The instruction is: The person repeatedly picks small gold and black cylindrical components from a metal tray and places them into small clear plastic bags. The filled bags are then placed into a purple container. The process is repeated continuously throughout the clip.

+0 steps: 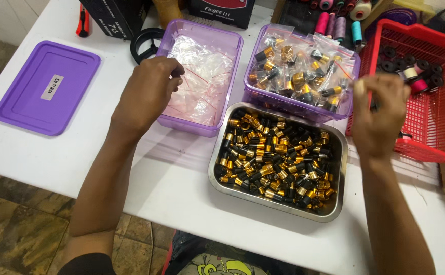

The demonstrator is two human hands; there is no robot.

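My left hand [148,91] hovers over the near left corner of a purple plastic tub [228,36] of clear small bags, fingers curled down into the bags. My right hand [380,112] is raised at the edge of a red basket [426,153], blurred, fingers pinched together; whether it holds anything I cannot make out. Between the hands sits a steel tray [340,153] full of small black and gold cylindrical parts [276,158]. Behind it a second purple tub [263,99] holds bagged black and gold parts [304,66].
A purple lid [29,97] with a white label lies on the white table [171,188] at the left. The red basket holds black and pink bobbins [416,71]. Thread spools [334,23], dark boxes and a black ring [143,43] line the back.
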